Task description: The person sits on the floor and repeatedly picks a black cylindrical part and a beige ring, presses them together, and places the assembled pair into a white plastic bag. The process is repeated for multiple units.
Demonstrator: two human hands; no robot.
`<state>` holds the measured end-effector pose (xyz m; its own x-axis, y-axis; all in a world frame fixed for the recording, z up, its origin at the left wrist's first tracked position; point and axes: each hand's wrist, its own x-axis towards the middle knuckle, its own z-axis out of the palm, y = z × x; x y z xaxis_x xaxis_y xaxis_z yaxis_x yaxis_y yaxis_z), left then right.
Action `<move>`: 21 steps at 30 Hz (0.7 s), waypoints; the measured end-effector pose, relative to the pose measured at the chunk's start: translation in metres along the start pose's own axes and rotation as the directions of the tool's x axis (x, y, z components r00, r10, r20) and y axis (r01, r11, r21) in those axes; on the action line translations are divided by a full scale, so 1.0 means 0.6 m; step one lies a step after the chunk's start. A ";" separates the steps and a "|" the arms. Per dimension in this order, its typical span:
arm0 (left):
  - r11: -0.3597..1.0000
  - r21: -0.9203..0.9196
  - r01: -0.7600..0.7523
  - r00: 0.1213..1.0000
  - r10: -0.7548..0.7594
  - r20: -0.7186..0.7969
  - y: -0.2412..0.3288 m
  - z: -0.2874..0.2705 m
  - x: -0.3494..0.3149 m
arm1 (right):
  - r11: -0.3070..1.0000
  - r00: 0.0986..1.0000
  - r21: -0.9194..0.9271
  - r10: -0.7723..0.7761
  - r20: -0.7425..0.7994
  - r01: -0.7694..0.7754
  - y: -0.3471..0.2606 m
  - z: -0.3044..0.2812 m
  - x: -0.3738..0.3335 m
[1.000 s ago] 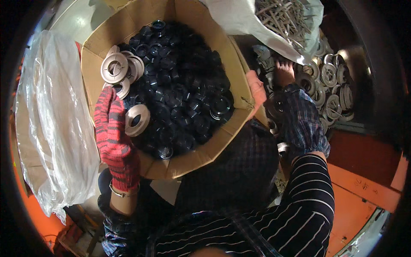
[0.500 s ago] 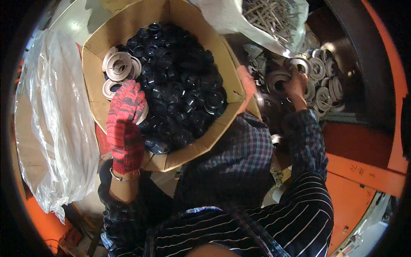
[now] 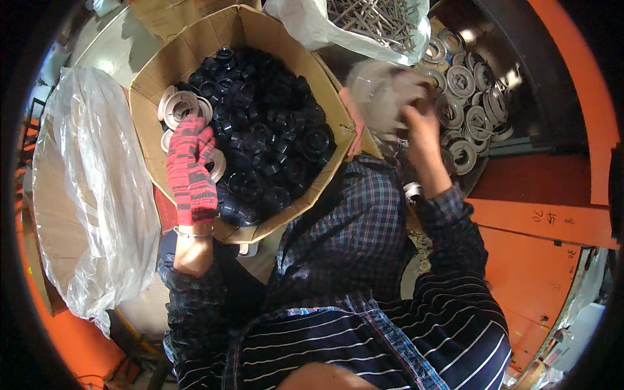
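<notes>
Near orange panels (image 3: 520, 273), carton (image 3: 276, 42) holds black parts (image 3: 260, 136), pale rings (image 3: 169, 108); hands (image 3: 190, 169) (image 3: 426, 140) apart, grips unclear.

A workshop: 1 carton (image 3: 201, 38) of black parts (image 3: 260, 133), heaped grey rings (image 3: 463, 81), orange panels (image 3: 523, 273).

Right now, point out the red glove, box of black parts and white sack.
Red glove (image 3: 190, 172): head view, its back.
Box of black parts (image 3: 182, 52): head view, far wall.
White sack (image 3: 300, 25): head view, left side.
</notes>
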<state>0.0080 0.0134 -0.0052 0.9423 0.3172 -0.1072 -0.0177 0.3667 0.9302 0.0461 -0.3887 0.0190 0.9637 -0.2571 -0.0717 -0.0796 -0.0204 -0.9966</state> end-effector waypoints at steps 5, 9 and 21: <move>0.909 0.284 -0.304 0.918 0.359 -0.167 0.016 0.001 -0.009 | 0.788 0.719 -0.222 -0.356 0.598 0.575 -0.013 0.105 -0.002; 0.077 0.873 -0.482 0.672 0.672 0.312 0.038 -0.007 -0.022 | 0.933 0.983 -0.338 -0.066 0.168 0.121 0.077 0.035 0.107; 0.130 0.801 -0.584 0.765 0.419 0.490 0.040 0.021 -0.014 | 0.327 0.884 -0.871 0.169 0.436 0.367 0.335 0.103 0.350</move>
<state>0.0036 0.0084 0.0224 0.8768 -0.0319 0.4797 -0.2849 -0.8382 0.4650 0.2481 -0.3873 -0.1987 0.9495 0.1906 -0.2491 0.1058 -0.9423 -0.3177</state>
